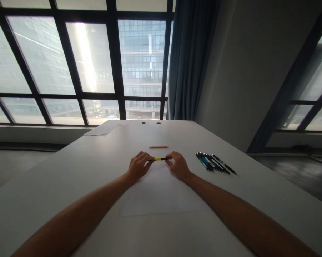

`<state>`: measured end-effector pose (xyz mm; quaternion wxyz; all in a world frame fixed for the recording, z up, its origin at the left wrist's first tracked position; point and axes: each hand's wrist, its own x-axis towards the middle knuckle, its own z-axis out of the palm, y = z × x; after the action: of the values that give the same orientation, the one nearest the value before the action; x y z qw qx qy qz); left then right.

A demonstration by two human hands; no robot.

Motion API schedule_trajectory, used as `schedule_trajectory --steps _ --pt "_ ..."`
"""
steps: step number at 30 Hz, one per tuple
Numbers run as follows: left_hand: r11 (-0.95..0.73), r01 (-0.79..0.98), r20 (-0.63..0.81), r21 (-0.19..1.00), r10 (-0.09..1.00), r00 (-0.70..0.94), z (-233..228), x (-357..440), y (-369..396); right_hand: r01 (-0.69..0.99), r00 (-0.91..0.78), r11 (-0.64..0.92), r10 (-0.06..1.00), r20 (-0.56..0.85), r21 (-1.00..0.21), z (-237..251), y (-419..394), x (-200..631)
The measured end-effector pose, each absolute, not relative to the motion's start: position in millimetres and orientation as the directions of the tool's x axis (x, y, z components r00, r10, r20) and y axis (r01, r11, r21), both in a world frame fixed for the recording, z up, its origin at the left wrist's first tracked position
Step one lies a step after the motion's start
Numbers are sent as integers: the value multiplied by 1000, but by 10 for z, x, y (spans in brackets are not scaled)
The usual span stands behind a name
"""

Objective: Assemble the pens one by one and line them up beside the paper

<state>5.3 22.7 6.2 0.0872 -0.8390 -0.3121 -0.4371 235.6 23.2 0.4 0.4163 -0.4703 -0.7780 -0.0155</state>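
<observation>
Both hands pinch one slim pen (159, 159), yellow and black, held level from left to right. My left hand (139, 165) is closed on its left end, and my right hand (179, 165) is closed on its right end. Under and in front of the hands lies a sheet of white paper (161, 200) with faint marks on it. Just beyond the pen a reddish-orange pencil (158, 147) lies crosswise on the table.
The white table (102, 167) stretches away toward the windows. Several dark pens (214, 163) lie side by side to the right of my right hand. Papers (103, 127) rest at the far left edge. Two dark round spots (158, 123) show at the far end.
</observation>
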Motion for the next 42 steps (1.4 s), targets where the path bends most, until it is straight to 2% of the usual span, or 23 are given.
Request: schedule_trajectory --steps 5,8,13,21,25,29,31,33,36,39,42 --pt "-662 720 751 208 580 316 4 27 295 730 -237 609 651 721 -310 29 205 2363" --pt "-619 756 723 214 620 303 -15 24 321 724 -264 632 626 734 -278 37 188 2359" --pt "-669 718 724 191 590 358 9 31 303 774 -264 568 692 673 -281 5 209 2377" --pt "-846 517 801 130 396 448 64 55 222 805 -217 463 812 541 -371 -25 263 2377" --pt "-837 535 797 115 399 454 43 60 236 760 -191 501 782 593 -415 -31 270 2390" --pt "-731 669 772 138 502 390 24 47 268 713 -214 587 702 680 -382 -33 269 2408" --pt "-689 719 754 88 518 404 37 48 267 712 -238 617 660 712 -334 -13 250 2392" --pt "-689 724 743 -20 474 472 65 63 248 712 -248 625 652 717 -321 19 215 2347" --pt "-729 671 705 -136 404 583 100 106 204 675 -208 601 711 671 -427 60 142 2239" --pt "-753 650 658 -105 437 613 100 136 173 590 -162 565 782 601 -576 67 86 2139" --pt "-747 662 621 -58 493 610 84 130 161 527 -234 613 770 594 -588 59 76 2114"
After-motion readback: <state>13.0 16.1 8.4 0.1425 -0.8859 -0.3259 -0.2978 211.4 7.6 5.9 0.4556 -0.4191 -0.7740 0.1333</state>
